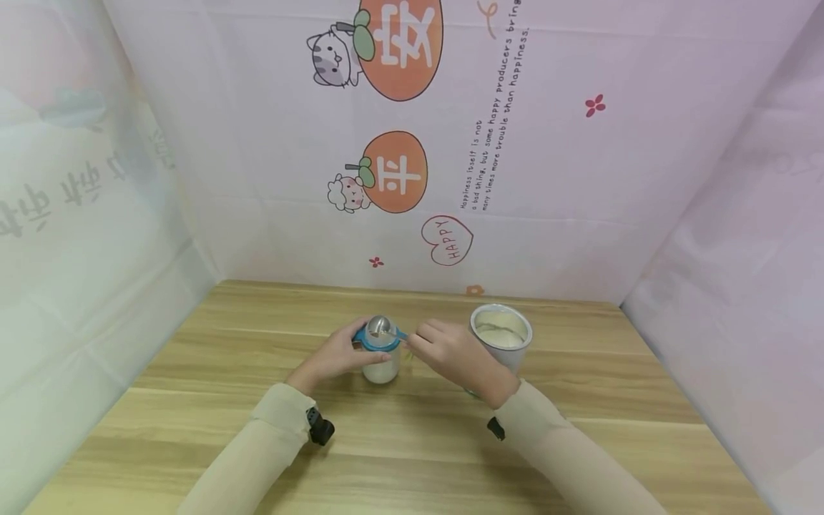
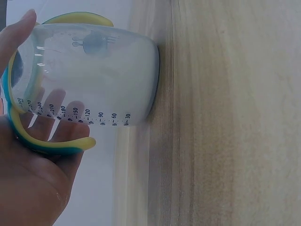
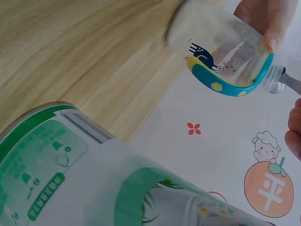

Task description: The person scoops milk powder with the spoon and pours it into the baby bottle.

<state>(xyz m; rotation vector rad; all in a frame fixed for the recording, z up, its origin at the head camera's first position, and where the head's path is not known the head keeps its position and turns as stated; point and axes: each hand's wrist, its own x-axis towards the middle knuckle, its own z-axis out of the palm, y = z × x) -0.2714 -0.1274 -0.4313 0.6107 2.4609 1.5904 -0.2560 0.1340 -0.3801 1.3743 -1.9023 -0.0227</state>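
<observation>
A clear baby bottle [image 1: 381, 366] with blue and yellow handles [image 2: 51, 145] stands upright on the table, whitish contents inside. My left hand [image 1: 337, 354] grips it near the top, thumb on one side and fingers on the other. In my right hand [image 1: 450, 352] I pinch the handle of a metal spoon [image 1: 380, 326]. The spoon's bowl is over the bottle's open mouth [image 3: 273, 79]; whether powder lies in it I cannot tell. Just right of my right hand stands an open can [image 1: 518, 354] of pale powder, its label green and white in the right wrist view.
The wooden table [image 1: 399, 450] runs back to a printed cloth wall [image 1: 547, 236]. More cloth hangs at the left and right sides. The can stands close beside my right forearm.
</observation>
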